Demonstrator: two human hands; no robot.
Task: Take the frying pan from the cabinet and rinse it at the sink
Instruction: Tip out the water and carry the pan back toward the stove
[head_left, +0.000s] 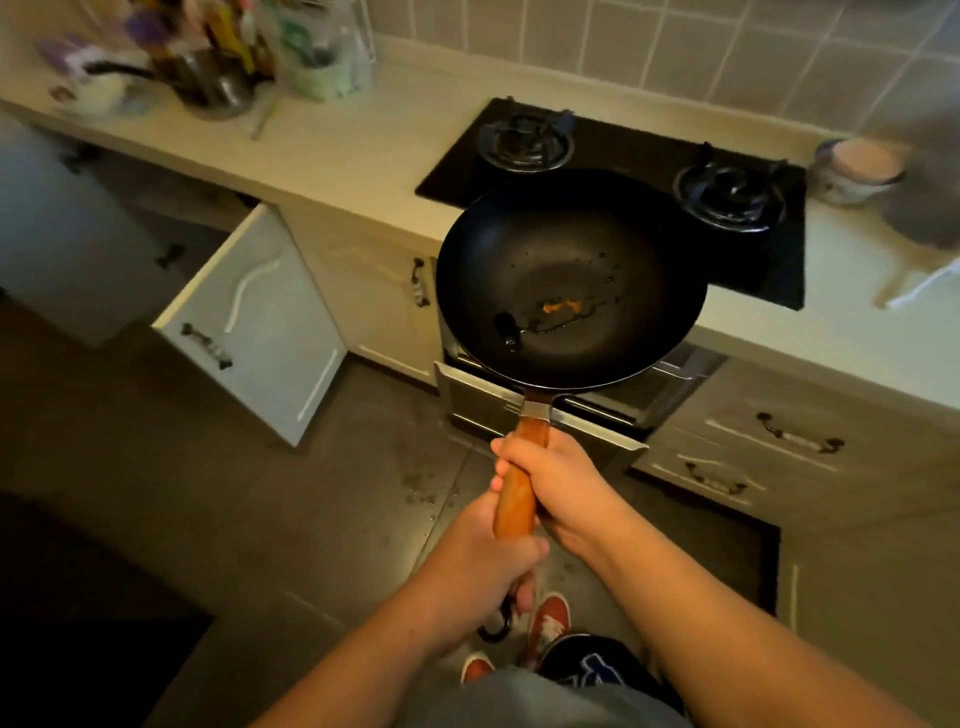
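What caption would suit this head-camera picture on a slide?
Both hands, left hand and right hand, grip the frying pan by its wooden handle before the gas stove.

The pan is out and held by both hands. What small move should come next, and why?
Probably carry the frying pan away from the stove toward the sink, which is not in view. Both the left hand and right hand grip its handle, and residue lies inside.

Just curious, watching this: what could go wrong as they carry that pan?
The pan has oily residue pooled inside; tilting could spill it on the floor. The open cabinet door juts into the walkway and may get bumped. Both hands, left and right, hold the handle, so neither is free.
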